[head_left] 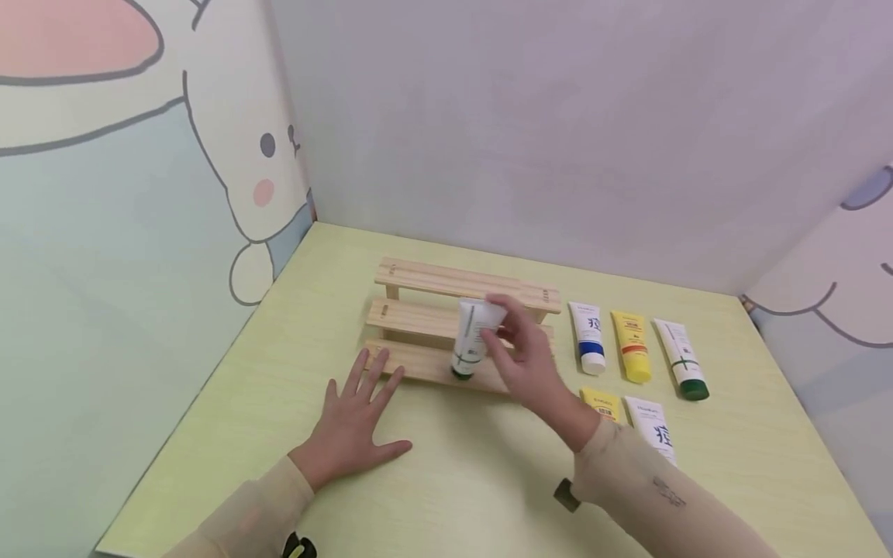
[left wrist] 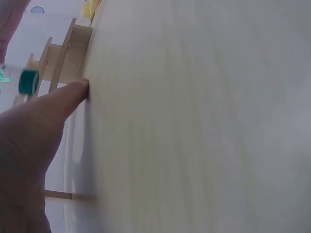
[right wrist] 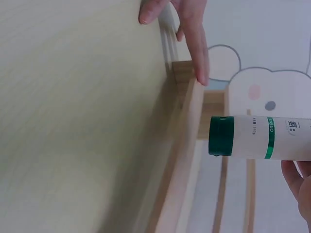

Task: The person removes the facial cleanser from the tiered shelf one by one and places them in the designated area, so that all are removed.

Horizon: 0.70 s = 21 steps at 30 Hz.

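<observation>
My right hand [head_left: 525,350] pinches a white squeeze tube [head_left: 473,335] by its upper end, with its dark green cap pointing down. In the head view the tube is over the lowest step of a three-tier wooden rack [head_left: 418,359]. The right wrist view shows the green cap [right wrist: 221,136] apart from the rack's front board [right wrist: 187,145]. My left hand [head_left: 352,426] lies with fingers spread, its fingertips touching the rack's front left edge. In the left wrist view the thumb [left wrist: 73,94] is extended beside the tabletop.
Right of the rack lie a blue-banded white tube [head_left: 587,337], a yellow tube [head_left: 631,346] and a green-capped white tube [head_left: 681,359]. Nearer me, another yellow tube [head_left: 601,403] and a white tube [head_left: 650,426] are partly hidden by my right arm. Walls [head_left: 530,139] border the table [head_left: 432,496].
</observation>
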Each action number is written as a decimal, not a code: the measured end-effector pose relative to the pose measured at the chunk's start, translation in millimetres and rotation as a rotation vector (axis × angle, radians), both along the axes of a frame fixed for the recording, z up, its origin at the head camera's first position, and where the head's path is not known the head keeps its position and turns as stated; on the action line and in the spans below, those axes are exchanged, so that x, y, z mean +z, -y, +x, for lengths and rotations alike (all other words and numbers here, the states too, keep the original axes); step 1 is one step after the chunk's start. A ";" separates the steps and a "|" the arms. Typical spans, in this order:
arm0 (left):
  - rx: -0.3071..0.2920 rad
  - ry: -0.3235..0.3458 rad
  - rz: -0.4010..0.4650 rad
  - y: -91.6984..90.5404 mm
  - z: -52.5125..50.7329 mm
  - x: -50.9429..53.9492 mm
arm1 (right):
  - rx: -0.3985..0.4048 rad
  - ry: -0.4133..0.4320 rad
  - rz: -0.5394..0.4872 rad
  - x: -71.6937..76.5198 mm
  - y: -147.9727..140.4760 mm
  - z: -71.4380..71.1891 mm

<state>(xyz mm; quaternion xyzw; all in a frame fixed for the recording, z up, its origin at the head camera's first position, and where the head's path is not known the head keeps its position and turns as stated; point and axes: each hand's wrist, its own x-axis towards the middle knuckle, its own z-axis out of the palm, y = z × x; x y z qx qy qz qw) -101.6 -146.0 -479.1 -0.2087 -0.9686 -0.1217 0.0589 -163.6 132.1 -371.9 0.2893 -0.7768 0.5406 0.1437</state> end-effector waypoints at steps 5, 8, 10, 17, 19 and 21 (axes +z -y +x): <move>-0.005 -0.011 -0.005 -2.3 0.7 0.6 | -0.077 0.015 -0.061 26.7 -66.8 12.3; -0.008 -0.014 -0.007 -2.1 0.7 2.3 | -0.189 0.048 -0.080 40.9 -115.6 23.2; -0.009 -0.013 -0.007 -2.6 0.0 3.4 | -0.314 0.119 -0.004 48.4 -152.3 30.8; 0.005 0.008 0.004 -1.1 0.0 5.1 | -0.516 0.452 0.455 42.4 -262.5 41.3; 0.008 0.012 0.004 -0.9 -0.1 4.8 | -0.501 0.544 0.560 33.6 -282.2 42.4; 0.005 0.016 0.003 -1.4 -0.5 4.1 | -0.462 0.635 0.631 23.2 -299.3 43.9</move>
